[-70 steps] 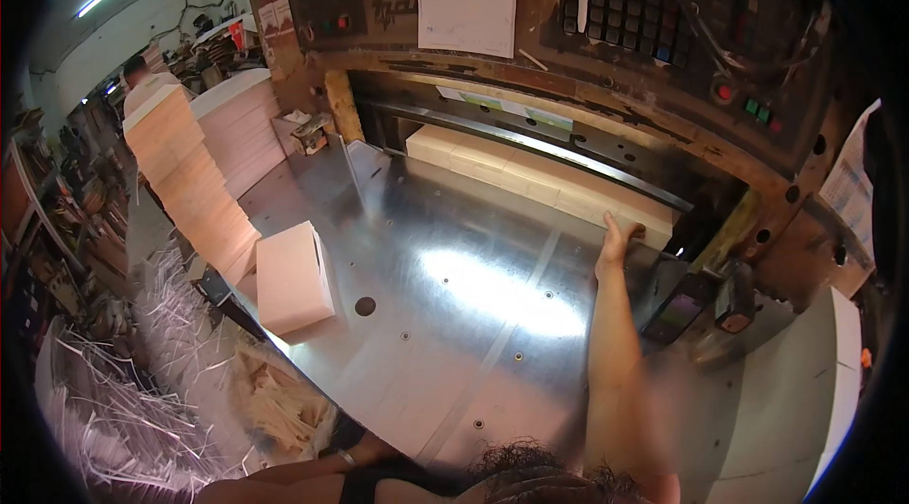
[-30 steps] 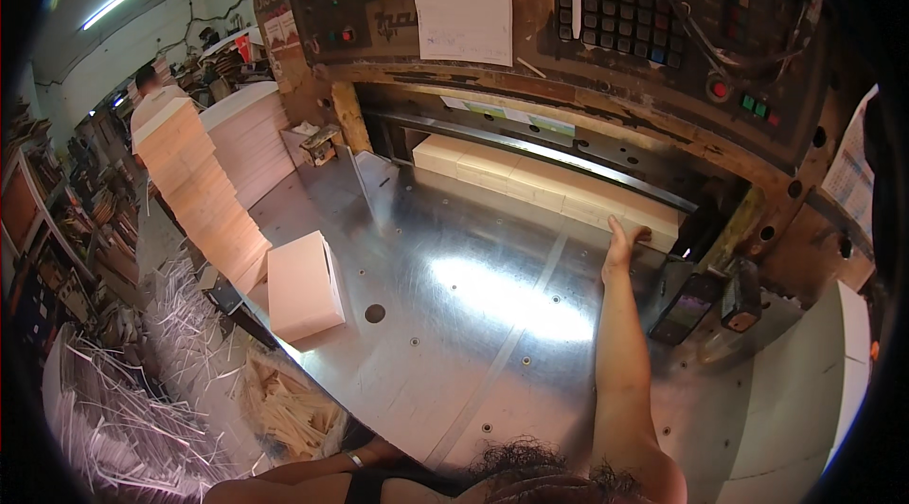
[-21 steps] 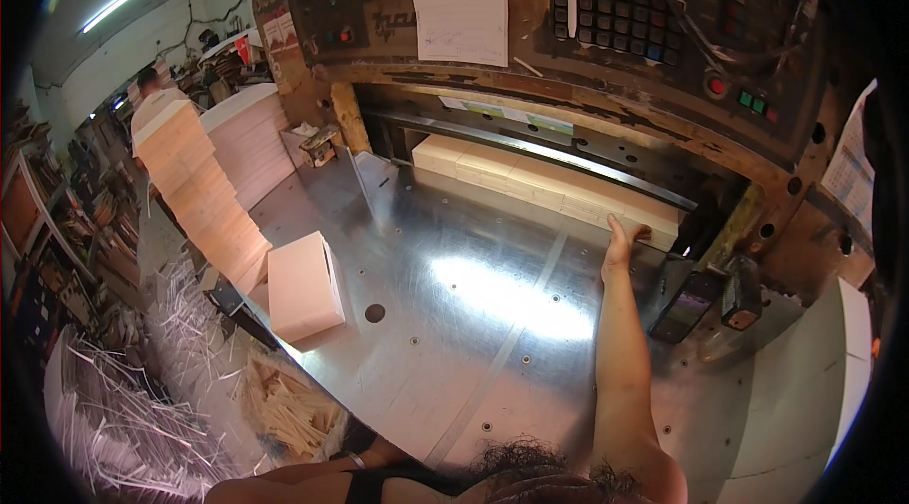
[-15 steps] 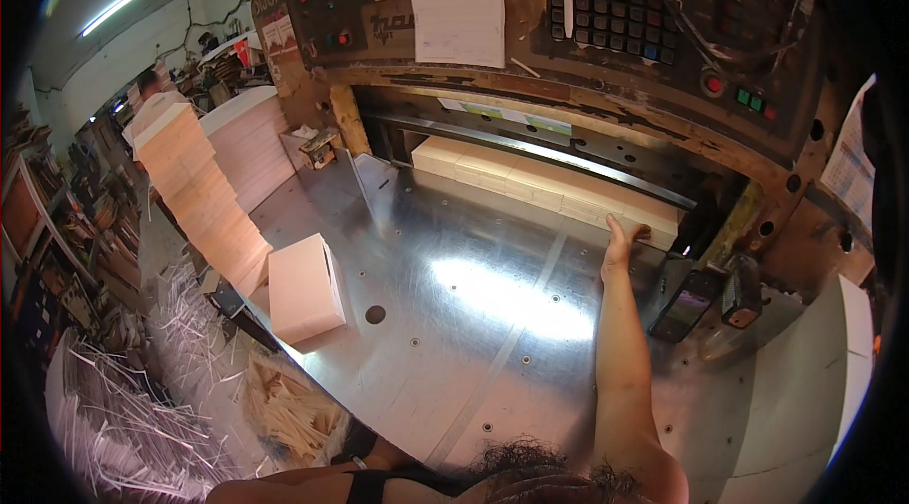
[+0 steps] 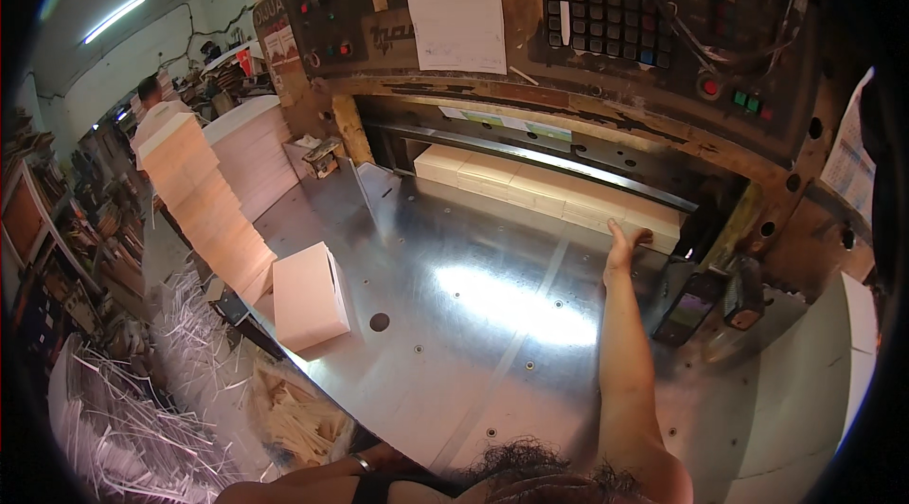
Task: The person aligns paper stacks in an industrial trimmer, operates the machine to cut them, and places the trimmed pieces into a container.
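My right hand point(image 5: 625, 248) reaches far forward across the metal table point(image 5: 454, 390) of a paper-cutting machine. It rests against the front of a long row of cream paper stacks point(image 5: 530, 184), near the row's right end. Its thumb points up and the fingers stretch to the right, apart from the thumb. The row lies under the machine's blade bar point(image 5: 568, 161). Low in the picture, beside the table's near edge, shows my left wrist with a light band point(image 5: 360, 462); the fingers of that hand are hidden. A separate block of paper point(image 5: 308, 300) sits at the table's left edge.
A tall leaning paper pile point(image 5: 208, 196) and a wide paper stack point(image 5: 254, 152) stand at left. Paper strips point(image 5: 123, 419) heap on the floor below. Above is a control panel point(image 5: 606, 26) with buttons and a paper sheet. Another person point(image 5: 151, 111) stands far back.
My right hand keeps its place against the paper row. The left wrist band shows a little more, and the whole view has shifted slightly.
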Demonstrator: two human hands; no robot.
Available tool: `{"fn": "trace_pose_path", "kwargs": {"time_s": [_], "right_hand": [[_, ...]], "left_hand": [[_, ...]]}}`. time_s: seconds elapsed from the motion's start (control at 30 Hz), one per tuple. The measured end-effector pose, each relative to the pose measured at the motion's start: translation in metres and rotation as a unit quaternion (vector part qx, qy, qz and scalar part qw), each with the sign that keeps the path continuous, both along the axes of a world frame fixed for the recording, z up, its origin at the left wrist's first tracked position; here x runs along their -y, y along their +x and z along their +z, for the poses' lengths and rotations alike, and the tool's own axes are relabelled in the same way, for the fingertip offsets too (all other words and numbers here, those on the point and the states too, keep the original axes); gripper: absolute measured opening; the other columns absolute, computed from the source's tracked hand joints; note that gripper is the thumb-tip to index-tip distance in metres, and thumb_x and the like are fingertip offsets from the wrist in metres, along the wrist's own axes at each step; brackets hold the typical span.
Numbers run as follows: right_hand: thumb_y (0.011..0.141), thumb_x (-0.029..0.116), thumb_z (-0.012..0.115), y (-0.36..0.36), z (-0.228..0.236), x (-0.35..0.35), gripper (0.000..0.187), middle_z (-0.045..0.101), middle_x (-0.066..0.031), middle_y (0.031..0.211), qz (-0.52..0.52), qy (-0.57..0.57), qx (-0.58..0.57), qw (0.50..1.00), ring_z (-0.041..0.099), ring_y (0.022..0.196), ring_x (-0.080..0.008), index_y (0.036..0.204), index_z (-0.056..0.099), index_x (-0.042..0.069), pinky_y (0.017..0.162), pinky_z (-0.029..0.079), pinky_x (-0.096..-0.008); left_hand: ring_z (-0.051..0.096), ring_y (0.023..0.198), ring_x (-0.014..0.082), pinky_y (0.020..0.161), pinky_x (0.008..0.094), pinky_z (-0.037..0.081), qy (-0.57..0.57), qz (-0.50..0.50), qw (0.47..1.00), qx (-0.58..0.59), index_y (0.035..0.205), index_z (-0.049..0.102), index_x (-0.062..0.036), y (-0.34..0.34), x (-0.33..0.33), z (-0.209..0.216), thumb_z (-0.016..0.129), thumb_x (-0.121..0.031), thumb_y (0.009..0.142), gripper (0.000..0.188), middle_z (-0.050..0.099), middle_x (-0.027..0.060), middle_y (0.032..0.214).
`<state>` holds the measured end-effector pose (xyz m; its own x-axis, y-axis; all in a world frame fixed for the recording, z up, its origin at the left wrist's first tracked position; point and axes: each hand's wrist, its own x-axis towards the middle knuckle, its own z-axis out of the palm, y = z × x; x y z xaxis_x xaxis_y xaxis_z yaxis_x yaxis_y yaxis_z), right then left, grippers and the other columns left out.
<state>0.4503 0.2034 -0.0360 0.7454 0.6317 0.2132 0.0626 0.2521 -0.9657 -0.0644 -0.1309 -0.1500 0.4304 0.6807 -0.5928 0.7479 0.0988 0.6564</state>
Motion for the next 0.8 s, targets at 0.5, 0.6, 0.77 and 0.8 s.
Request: {"fn": "trace_pose_path", "kwargs": {"time_s": [0.5, 0.6, 0.77, 0.8], "right_hand": [[0.088, 0.051, 0.07, -0.0009, -0.0015, -0.0004, 0.122, -0.02, -0.0247, 0.168, 0.007, 0.002, -0.004, 1.0, -0.026, 0.155, -0.0279, 0.158, -0.01, -0.01, 0.123, -0.012, -0.0417], [0.088, 0.049, 0.07, 0.0012, -0.0024, -0.001, 0.122, -0.021, -0.0247, 0.168, 0.011, -0.002, -0.001, 1.0, -0.027, 0.154, -0.0281, 0.158, -0.01, -0.01, 0.123, -0.013, -0.0417], [0.086, 0.049, 0.071, 0.002, -0.0031, -0.0017, 0.125, -0.024, -0.0298, 0.165, 0.018, 0.02, 0.005, 1.0, -0.03, 0.152, -0.0331, 0.156, -0.012, -0.012, 0.121, -0.017, -0.047], [0.086, 0.049, 0.071, 0.0029, -0.0036, -0.0019, 0.125, -0.024, -0.0298, 0.165, 0.018, 0.02, 0.005, 1.0, -0.03, 0.152, -0.0331, 0.156, -0.012, -0.012, 0.121, -0.017, -0.047]], "left_hand": [[0.066, 0.102, 0.0171, 0.095, 0.0323, 0.05, -0.007, 0.001, 1.0, 0.003, 0.13, 0.065, -0.0027, 0.0048, 0.0013, -0.0018, 0.064, -0.038, 0.1, 0.046, 0.071, 0.0045, 0.107], [0.066, 0.103, 0.0172, 0.095, 0.0323, 0.05, -0.009, 0.001, 1.0, 0.004, 0.13, 0.065, -0.0028, 0.0061, 0.0009, -0.0015, 0.064, -0.038, 0.101, 0.046, 0.071, 0.0045, 0.108], [0.066, 0.103, 0.0172, 0.096, 0.0323, 0.05, -0.01, -0.002, 1.0, 0.002, 0.13, 0.065, -0.0029, 0.0093, 0.0006, -0.0006, 0.064, -0.038, 0.101, 0.045, 0.071, 0.0046, 0.108], [0.066, 0.103, 0.0173, 0.096, 0.0323, 0.05, -0.012, -0.001, 1.0, 0.003, 0.13, 0.065, -0.0029, 0.0102, 0.0011, -0.0007, 0.064, -0.038, 0.101, 0.045, 0.071, 0.0046, 0.108]]}}
